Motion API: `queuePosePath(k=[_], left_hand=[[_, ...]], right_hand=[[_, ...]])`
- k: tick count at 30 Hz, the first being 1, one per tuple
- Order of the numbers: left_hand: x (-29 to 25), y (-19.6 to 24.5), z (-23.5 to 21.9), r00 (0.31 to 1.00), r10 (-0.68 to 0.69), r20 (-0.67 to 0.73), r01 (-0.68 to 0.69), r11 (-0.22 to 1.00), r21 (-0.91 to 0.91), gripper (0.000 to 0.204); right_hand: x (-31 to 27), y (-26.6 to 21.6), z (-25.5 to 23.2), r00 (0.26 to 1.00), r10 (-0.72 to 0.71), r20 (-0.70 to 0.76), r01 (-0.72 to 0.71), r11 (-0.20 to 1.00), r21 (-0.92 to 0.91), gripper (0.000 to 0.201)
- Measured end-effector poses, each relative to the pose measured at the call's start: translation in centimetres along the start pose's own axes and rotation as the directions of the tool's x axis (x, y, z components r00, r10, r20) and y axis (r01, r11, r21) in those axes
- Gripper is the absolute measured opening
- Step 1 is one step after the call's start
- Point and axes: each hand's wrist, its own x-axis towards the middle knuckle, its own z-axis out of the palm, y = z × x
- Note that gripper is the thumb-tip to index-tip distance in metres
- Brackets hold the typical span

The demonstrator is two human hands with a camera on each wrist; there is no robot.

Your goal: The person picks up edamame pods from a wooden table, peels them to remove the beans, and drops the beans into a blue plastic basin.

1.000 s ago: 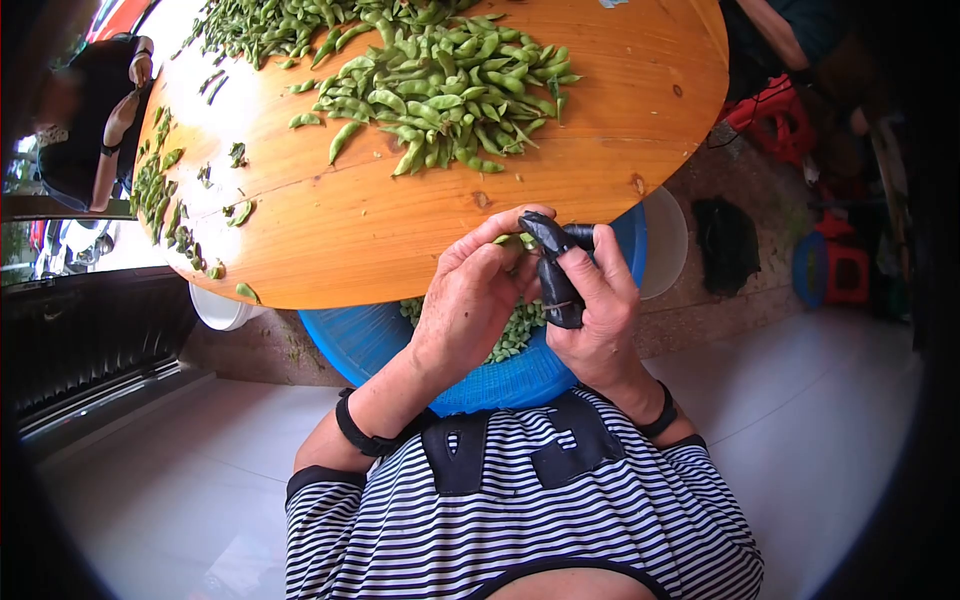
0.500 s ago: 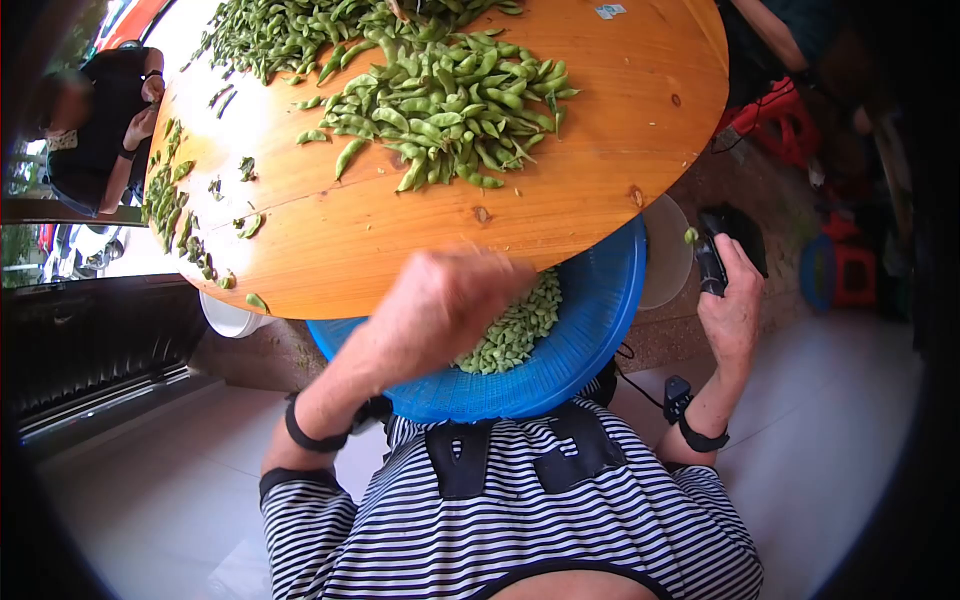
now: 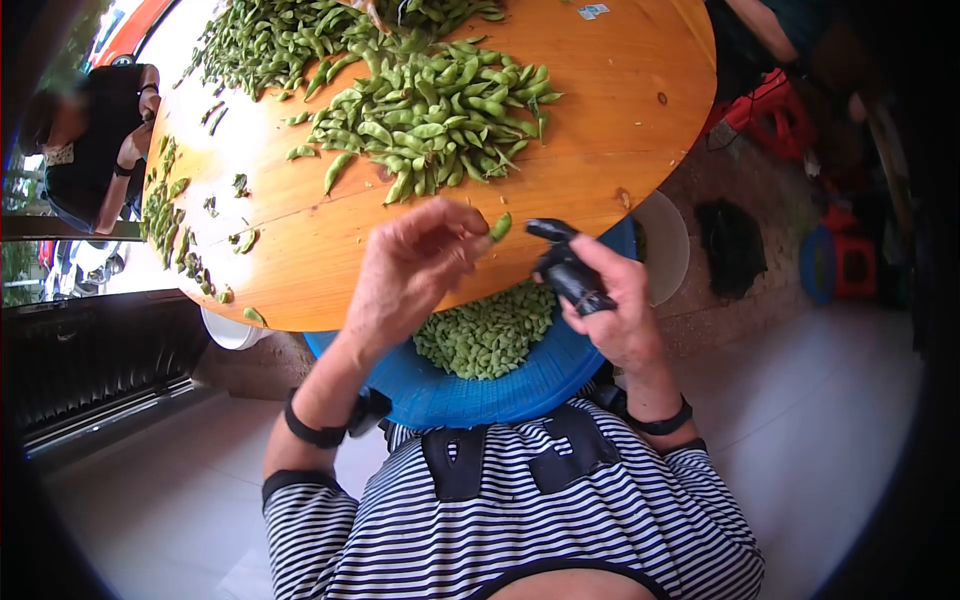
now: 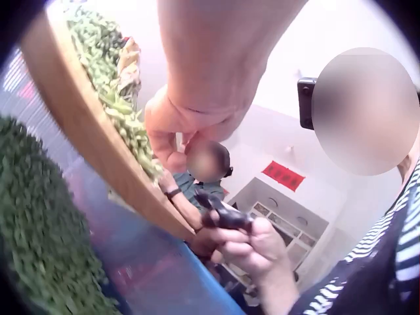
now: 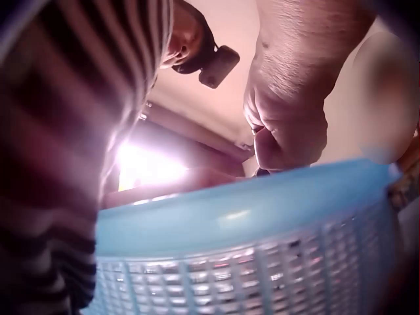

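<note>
In the head view my left hand (image 3: 408, 268) pinches one green pod (image 3: 501, 227) between thumb and fingers, above the near table edge. To its right, my right hand (image 3: 618, 300) has black wrapping (image 3: 574, 272) on its thumb and a finger; nothing green shows between them. The two hands are apart. Below them, shelled beans (image 3: 485, 335) lie in the blue basket (image 3: 470, 400). A heap of pods (image 3: 430, 120) lies on the wooden table (image 3: 560, 190). The right hand (image 4: 252, 252) also shows in the left wrist view; the right wrist view shows the basket's side (image 5: 243, 230).
Smaller pods and scraps (image 3: 165, 220) lie at the table's left edge. A white bucket (image 3: 232, 328) stands under it, and a pale tub (image 3: 665, 250) right of the basket. A person (image 3: 95, 150) sits at the left. Red stools and a black bag (image 3: 728, 248) are at the right.
My right hand swung out to the right with a green piece, then came back beside the basket without it. My left hand moved over the table edge and holds a pod.
</note>
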Motion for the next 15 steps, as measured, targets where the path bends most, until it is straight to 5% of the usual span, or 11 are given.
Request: queuePosePath(k=[2,8,15], left_hand=[[-1.1,-1.1,1.5,0.997,-0.076,0.019,0.076,0.867,-0.492,0.008],[-2.2,-2.1,3.7,0.984,-0.022,-0.179,-0.069,0.871,-0.487,0.004],[-1.9,-2.1,5.1,0.931,0.123,-0.344,-0.247,0.906,-0.343,0.008]], right_hand=[[0.5,0.0,1.2,0.983,0.096,0.154,-0.150,0.907,0.392,0.031],[1.1,-0.6,2.0,0.959,0.148,0.241,-0.270,0.731,0.626,0.028],[0.9,-0.4,1.9,0.959,0.135,0.249,-0.266,0.732,0.627,0.027]])
